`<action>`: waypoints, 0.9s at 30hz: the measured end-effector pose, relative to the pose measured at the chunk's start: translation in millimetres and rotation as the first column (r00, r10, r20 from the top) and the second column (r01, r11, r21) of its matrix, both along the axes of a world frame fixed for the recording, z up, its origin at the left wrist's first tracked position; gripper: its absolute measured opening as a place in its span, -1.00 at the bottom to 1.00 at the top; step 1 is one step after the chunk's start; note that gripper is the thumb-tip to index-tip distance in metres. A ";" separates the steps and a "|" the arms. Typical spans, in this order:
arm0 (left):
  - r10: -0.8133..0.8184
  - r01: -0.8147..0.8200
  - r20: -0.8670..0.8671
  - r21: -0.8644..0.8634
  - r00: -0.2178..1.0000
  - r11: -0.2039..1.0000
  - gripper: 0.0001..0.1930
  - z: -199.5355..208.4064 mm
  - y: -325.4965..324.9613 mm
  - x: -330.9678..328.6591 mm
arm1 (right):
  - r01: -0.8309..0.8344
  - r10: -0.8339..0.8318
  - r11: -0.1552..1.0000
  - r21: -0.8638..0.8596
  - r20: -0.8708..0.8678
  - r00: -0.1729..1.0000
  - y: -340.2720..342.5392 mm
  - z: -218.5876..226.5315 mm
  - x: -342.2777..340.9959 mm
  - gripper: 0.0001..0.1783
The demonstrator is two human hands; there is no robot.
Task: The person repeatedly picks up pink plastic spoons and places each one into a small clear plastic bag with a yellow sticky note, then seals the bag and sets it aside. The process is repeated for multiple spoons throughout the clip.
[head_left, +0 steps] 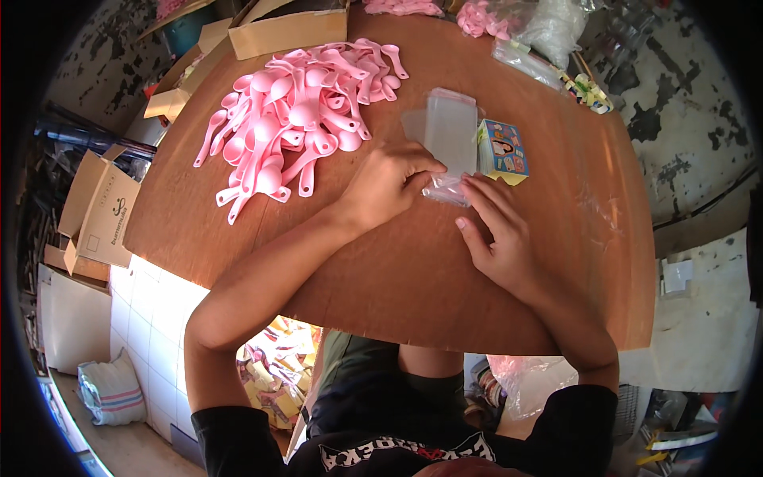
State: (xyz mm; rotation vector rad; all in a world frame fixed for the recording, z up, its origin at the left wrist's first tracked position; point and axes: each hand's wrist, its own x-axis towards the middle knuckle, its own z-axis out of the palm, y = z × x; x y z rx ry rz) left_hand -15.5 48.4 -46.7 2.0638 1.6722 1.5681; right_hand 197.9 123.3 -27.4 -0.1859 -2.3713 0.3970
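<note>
A stack of clear plastic bags (451, 131) lies flat on the brown wooden table (381, 278), in front of me. My left hand (389, 181) is closed at the near end of the stack, its thumb and fingertips pinching the thin plastic. From the other side my right hand (499, 230) reaches in, fingers stretched and thumb apart, fingertips touching the crinkled bag edge. Right beside the bags sits a stack of colourful printed cards (502, 149). To the left is a large heap of pink plastic spoons (298, 119).
An open cardboard box (290, 32) stands at the table's far edge. More pink spoons (481, 20) and a bulging clear plastic bag (552, 32) lie at the far right. Another carton (103, 207) is left of the table. Printed packets (278, 366) lie below the near edge.
</note>
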 end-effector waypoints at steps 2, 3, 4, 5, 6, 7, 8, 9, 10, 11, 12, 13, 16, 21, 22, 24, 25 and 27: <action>-0.034 0.034 -0.018 0.007 0.999 0.999 -0.78 0.5 -0.2 1.4 | 0.011 -0.011 1.000 0.008 -0.005 1.000 0.6 0.2 0.5 -0.60; -0.034 0.034 -0.016 0.008 0.999 0.999 -0.78 0.7 0.0 1.5 | 0.004 -0.004 1.000 0.000 -0.038 0.999 1.9 -1.1 0.8 -0.62; -0.050 0.051 -0.042 0.006 0.998 0.999 -0.78 1.7 -0.9 1.2 | -0.003 0.003 1.000 -0.010 -0.072 0.997 2.5 -2.0 0.6 -0.64; -0.067 0.067 -0.067 0.004 0.996 0.998 -0.78 2.2 -1.8 1.0 | -0.005 0.004 1.000 -0.011 -0.071 0.997 3.5 -2.1 -0.1 -0.64; -0.065 0.065 -0.066 0.003 0.996 0.998 -0.78 2.0 -2.5 0.6 | -0.007 0.007 1.000 -0.003 -0.089 0.996 4.9 -2.2 -1.3 -0.65; -0.066 0.067 -0.088 0.007 0.994 0.998 -0.77 1.8 -2.4 0.9 | -0.008 0.008 1.000 0.007 -0.106 0.994 6.0 -2.0 -1.3 -0.67; -0.067 0.069 -0.109 0.011 0.992 0.998 -0.77 1.7 -2.4 1.3 | -0.008 0.008 1.000 0.006 -0.105 0.994 5.9 -4.3 -1.8 -0.67; -0.067 0.069 -0.108 0.010 0.992 0.998 -0.77 1.5 -2.7 1.8 | 0.035 -0.048 0.995 -0.097 -0.133 0.990 5.6 -8.3 -3.1 -0.69; -0.069 0.070 -0.109 0.007 0.992 0.998 -0.75 2.3 -2.6 2.7 | 0.077 -0.109 0.977 -0.199 -0.156 0.982 5.4 -9.7 -3.2 -0.71; -0.071 0.072 -0.111 0.003 0.991 0.997 -0.73 2.8 -2.4 3.4 | 0.080 -0.111 0.977 -0.198 -0.154 0.982 6.4 -8.4 -2.2 -0.71; -0.074 0.075 -0.109 0.003 0.991 0.997 -0.73 2.2 -1.7 3.5 | 0.094 -0.115 0.984 -0.149 -0.142 0.983 8.2 -6.6 -1.3 -0.74; -0.087 0.088 -0.116 0.003 0.989 0.996 -0.71 1.9 -1.7 2.5 | 0.103 -0.116 0.989 -0.101 -0.132 0.984 9.7 -6.2 -1.7 -0.78; -0.113 0.110 -0.131 -0.031 0.985 0.993 -0.66 4.8 -5.1 1.8 | 0.134 -0.148 0.985 -0.112 -0.124 0.981 11.6 -6.9 -1.8 -0.85; -0.114 0.104 -0.199 -0.057 0.973 0.993 -0.59 8.6 -8.7 3.3 | 0.151 -0.173 0.978 -0.143 -0.153 0.973 11.7 -8.0 -1.2 -0.88; -0.117 0.109 -0.215 -0.047 0.970 0.993 -0.57 10.7 -9.7 3.9 | 0.155 -0.174 0.980 -0.126 -0.161 0.971 11.9 -8.3 -1.1 -0.88; -0.122 0.117 -0.233 -0.037 0.965 0.992 -0.54 12.3 -10.4 4.8 | 0.158 -0.179 0.979 -0.126 -0.180 0.967 12.0 -8.4 -1.7 -0.87; -0.117 0.114 -0.242 -0.029 0.963 0.993 -0.53 12.5 -10.6 4.8 | 0.159 -0.182 0.979 -0.127 -0.198 0.963 11.4 -8.6 -2.1 -0.86; -0.115 0.113 -0.252 -0.022 0.961 0.993 -0.53 14.3 -11.9 4.9 | 0.160 -0.190 0.974 -0.158 -0.201 0.961 9.8 -7.5 -2.0 -0.85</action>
